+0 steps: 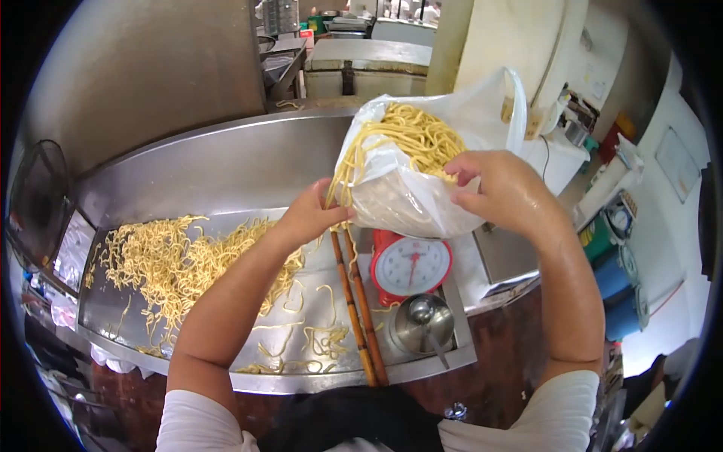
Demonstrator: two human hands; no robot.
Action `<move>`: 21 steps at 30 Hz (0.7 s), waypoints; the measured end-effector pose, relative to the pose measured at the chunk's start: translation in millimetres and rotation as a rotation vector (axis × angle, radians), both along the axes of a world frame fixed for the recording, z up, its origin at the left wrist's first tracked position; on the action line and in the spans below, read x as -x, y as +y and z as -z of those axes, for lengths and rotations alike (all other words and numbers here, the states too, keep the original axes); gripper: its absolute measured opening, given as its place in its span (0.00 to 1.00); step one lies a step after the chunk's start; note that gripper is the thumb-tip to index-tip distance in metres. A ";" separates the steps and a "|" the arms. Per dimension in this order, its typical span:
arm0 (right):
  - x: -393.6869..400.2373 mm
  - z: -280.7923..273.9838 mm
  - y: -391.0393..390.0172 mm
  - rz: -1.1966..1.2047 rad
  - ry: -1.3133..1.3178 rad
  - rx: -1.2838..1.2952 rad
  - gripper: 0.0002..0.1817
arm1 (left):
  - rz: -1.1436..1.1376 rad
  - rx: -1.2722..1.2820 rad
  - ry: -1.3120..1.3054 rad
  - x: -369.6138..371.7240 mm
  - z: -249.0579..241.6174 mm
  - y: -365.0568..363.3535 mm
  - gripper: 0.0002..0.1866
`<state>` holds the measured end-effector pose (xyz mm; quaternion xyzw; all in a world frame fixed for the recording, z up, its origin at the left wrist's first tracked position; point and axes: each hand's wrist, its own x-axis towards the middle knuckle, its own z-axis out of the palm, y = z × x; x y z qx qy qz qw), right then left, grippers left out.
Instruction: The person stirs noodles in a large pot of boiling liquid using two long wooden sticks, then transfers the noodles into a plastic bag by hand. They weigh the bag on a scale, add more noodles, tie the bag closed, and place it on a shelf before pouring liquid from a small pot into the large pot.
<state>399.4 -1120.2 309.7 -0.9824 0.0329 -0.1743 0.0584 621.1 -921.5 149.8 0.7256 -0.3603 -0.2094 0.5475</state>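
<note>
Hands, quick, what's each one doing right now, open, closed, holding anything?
Left hand: closed on noodles at the mouth of the bag, with chopsticks.
Right hand: closed, gripping the bag's rim.

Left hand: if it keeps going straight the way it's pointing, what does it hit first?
The left hand points up and right toward the plastic bag on the red scale. It would likely meet the noodles hanging over the bag's lip first, then the bag wall; depth is unclear.

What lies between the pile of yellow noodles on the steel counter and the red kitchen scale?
In the head view, two long brown wooden chopsticks lie between the noodle pile and the red scale, with scattered noodle strands nearby.
</note>
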 end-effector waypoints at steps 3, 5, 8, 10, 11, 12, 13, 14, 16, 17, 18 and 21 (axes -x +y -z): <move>-8.0 4.6 0.6 -0.025 -0.024 -0.154 0.13 | -0.027 -0.031 0.030 -0.8 1.8 -1.9 0.37; -16.4 8.4 -0.7 0.022 -0.009 -0.370 0.13 | -0.034 0.058 0.047 -1.9 1.4 -2.8 0.35; -24.3 13.9 -4.4 0.061 -0.025 -0.113 0.12 | -0.052 0.117 -0.078 -6.1 5.7 -7.3 0.31; -30.4 16.3 -6.5 0.054 -0.015 -0.059 0.12 | -0.077 0.097 -0.219 1.0 -4.6 -7.0 0.29; -32.2 15.3 -7.4 0.055 -0.002 -0.006 0.13 | -0.120 -0.024 -0.293 9.5 -16.0 -5.4 0.28; -32.7 11.2 -9.0 0.049 -0.005 -0.002 0.13 | -0.164 -0.145 -0.365 15.1 -24.4 -3.7 0.26; -32.9 4.6 -11.6 0.023 0.013 -0.018 0.14 | -0.170 -0.142 -0.366 14.8 -23.3 -3.2 0.26; -32.7 -2.3 -14.1 0.000 0.030 -0.035 0.15 | -0.178 -0.116 -0.370 14.2 -19.9 -3.7 0.25; -31.5 -15.5 -17.7 0.038 0.028 -0.086 0.16 | -0.183 -0.087 -0.379 11.9 -18.8 -4.1 0.24; -30.4 -21.5 -19.6 0.078 0.029 -0.140 0.18 | -0.141 -0.094 -0.332 9.3 -18.7 -2.8 0.25; -29.2 -27.2 -21.7 0.093 -0.019 -0.137 0.19 | -0.100 -0.100 -0.284 7.2 -18.7 -1.9 0.26; -30.0 -45.9 -24.7 0.070 -0.267 -0.245 0.16 | -0.155 0.030 -0.123 2.8 -9.8 -4.4 0.26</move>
